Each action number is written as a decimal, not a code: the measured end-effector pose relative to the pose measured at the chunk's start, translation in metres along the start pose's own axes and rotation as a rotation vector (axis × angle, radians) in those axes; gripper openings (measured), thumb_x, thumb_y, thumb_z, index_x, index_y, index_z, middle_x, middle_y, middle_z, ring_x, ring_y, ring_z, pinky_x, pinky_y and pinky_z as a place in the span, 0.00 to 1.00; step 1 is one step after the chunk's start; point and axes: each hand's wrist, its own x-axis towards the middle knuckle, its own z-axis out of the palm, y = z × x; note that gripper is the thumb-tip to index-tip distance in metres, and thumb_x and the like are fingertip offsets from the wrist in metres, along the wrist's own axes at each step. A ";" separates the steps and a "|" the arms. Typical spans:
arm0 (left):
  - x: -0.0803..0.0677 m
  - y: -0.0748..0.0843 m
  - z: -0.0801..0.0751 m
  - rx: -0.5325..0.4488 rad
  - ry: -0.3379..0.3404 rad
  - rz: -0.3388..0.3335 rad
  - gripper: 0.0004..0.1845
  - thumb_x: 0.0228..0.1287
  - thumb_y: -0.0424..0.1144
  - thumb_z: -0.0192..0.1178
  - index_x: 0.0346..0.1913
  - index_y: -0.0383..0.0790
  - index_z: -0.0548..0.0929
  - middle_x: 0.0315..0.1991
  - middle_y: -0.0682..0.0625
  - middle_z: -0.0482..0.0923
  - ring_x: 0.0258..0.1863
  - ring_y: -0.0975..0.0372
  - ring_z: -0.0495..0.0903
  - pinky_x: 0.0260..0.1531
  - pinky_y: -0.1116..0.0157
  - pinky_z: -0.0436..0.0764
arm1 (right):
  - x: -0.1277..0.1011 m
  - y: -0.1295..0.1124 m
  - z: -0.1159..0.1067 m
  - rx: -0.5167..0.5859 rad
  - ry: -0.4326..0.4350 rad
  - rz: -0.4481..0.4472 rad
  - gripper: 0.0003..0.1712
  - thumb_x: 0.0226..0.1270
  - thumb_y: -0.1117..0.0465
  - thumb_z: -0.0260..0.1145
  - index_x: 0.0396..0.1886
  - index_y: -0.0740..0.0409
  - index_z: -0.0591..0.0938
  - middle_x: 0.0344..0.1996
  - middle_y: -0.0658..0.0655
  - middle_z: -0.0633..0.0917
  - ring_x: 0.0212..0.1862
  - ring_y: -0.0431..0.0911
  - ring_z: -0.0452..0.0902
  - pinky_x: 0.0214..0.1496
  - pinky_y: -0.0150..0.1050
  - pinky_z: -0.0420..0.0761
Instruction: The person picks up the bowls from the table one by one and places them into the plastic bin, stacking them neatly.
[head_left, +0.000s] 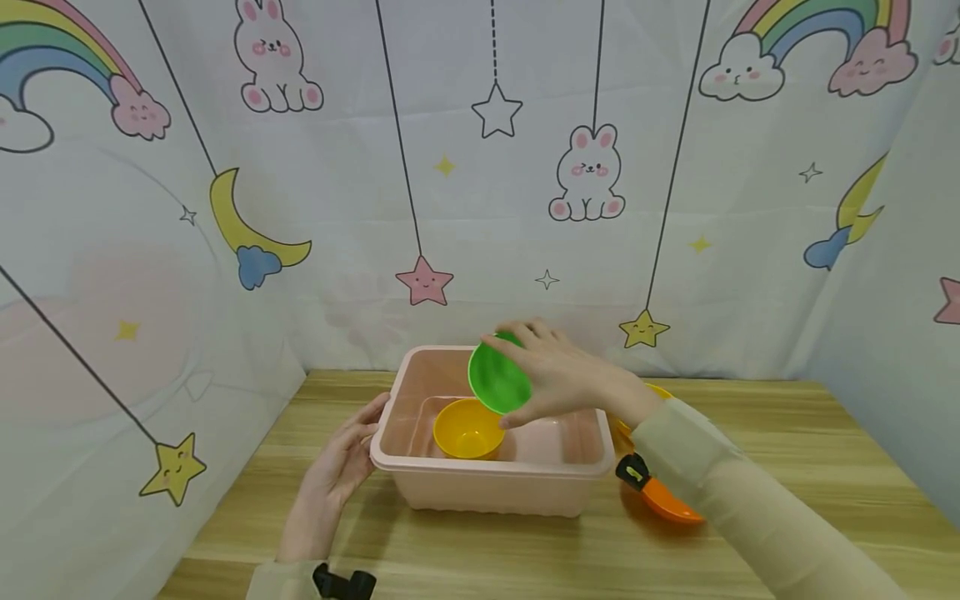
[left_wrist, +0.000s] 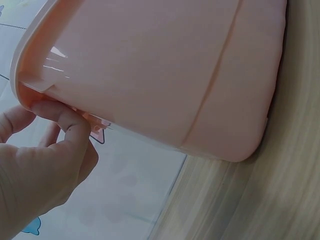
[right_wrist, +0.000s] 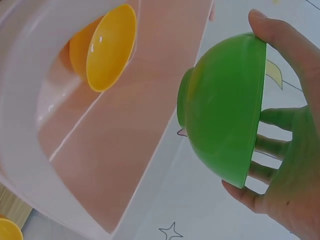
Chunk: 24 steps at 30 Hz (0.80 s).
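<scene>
A pink plastic tub (head_left: 495, 483) (left_wrist: 165, 75) (right_wrist: 125, 165) stands on the wooden table (head_left: 787, 467). A yellow bowl (head_left: 468, 429) (right_wrist: 107, 47) lies inside it at the front left. My right hand (head_left: 562, 375) (right_wrist: 295, 150) holds a green bowl (head_left: 497, 377) (right_wrist: 225, 110) tilted on its side above the tub, thumb and fingers spanning the rim. At the tub's left rim my left hand (head_left: 341, 467) (left_wrist: 45, 160) rests, fingers curled under the lip.
An orange bowl (head_left: 667, 504) lies on the table right of the tub, partly under my right sleeve, with a yellow one (head_left: 660, 392) behind it. Patterned fabric walls (head_left: 480, 167) enclose the table at the back and both sides.
</scene>
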 end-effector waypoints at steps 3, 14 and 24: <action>0.000 0.000 0.000 -0.003 -0.002 0.004 0.24 0.71 0.29 0.39 0.52 0.61 0.80 0.56 0.64 0.75 0.56 0.68 0.75 0.49 0.71 0.76 | 0.005 -0.001 0.002 -0.005 -0.010 -0.010 0.61 0.44 0.31 0.71 0.75 0.43 0.56 0.72 0.56 0.59 0.71 0.56 0.53 0.68 0.62 0.62; 0.000 0.001 0.000 0.011 0.035 -0.013 0.24 0.70 0.30 0.40 0.52 0.61 0.80 0.56 0.64 0.75 0.57 0.68 0.75 0.52 0.69 0.75 | 0.024 -0.005 0.006 0.003 -0.038 -0.068 0.61 0.44 0.31 0.71 0.76 0.45 0.56 0.73 0.57 0.58 0.71 0.57 0.53 0.69 0.62 0.60; 0.000 0.000 0.000 0.014 0.022 -0.010 0.23 0.71 0.30 0.39 0.54 0.60 0.78 0.56 0.64 0.74 0.56 0.68 0.75 0.53 0.69 0.75 | 0.035 -0.007 0.009 0.007 -0.072 -0.067 0.61 0.45 0.32 0.71 0.76 0.43 0.54 0.73 0.58 0.57 0.71 0.57 0.52 0.70 0.62 0.59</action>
